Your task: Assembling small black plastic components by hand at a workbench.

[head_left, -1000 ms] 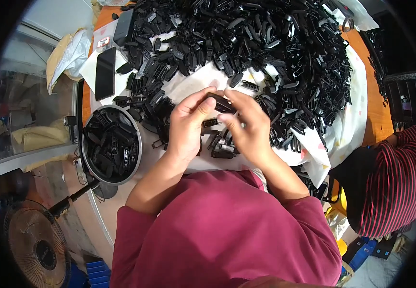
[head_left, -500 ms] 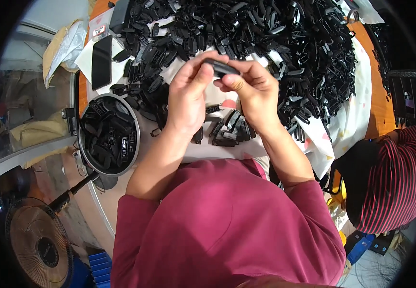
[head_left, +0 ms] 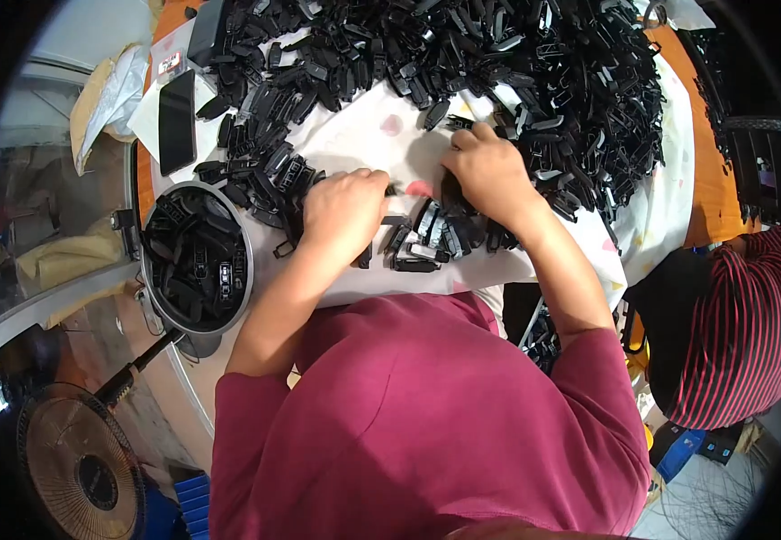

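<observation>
My left hand (head_left: 345,209) is low over the white patterned tablecloth, fingers curled together, with a dark bit of a black plastic piece showing at the fingertips. Its grip is mostly hidden under the knuckles. My right hand (head_left: 491,173) reaches further forward with bent fingers, beside a black piece (head_left: 459,121) at the near edge of the big heap (head_left: 579,99). What its fingertips hold, if anything, is hidden. Between the hands and my body lies a small cluster of black plastic pieces (head_left: 429,236), some with glossy grey faces.
At the left, a round metal-rimmed bowl (head_left: 248,261) contains more black pieces. A dark phone (head_left: 177,121) rests on white paper. A floor fan (head_left: 93,477) stands lower left. Another person in a striped top (head_left: 750,333) is at the right.
Both hands have come down from mid-air and moved apart, the left toward me and the right outward. The elongated black piece held between them is no longer visible there.
</observation>
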A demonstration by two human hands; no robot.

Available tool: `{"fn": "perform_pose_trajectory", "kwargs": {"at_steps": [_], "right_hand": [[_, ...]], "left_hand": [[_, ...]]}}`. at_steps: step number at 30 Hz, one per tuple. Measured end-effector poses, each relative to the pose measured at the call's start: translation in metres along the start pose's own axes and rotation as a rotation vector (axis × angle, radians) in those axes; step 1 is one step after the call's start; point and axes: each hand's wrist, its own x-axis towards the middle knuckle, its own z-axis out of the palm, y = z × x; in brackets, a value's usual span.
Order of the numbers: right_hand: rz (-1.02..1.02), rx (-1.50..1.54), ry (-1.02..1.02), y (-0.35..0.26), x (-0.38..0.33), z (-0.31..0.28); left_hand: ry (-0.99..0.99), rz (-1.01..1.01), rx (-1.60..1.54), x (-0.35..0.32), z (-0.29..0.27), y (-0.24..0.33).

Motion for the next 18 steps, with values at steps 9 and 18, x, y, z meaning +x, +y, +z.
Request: {"fn": "perform_pose_trajectory", "kwargs": {"at_steps": [9, 18], "right_hand": [[0.163, 1.766, 0.343, -0.018, 0.002, -0.042], [0.125, 1.737, 0.474, -0.035, -0.018, -0.054]], "left_hand": [[-0.204, -0.341, -1.798, 0.001, -0.022, -0.008], [0.06, -0.042, -1.654, -0.011, -0.042, 0.004]]}}
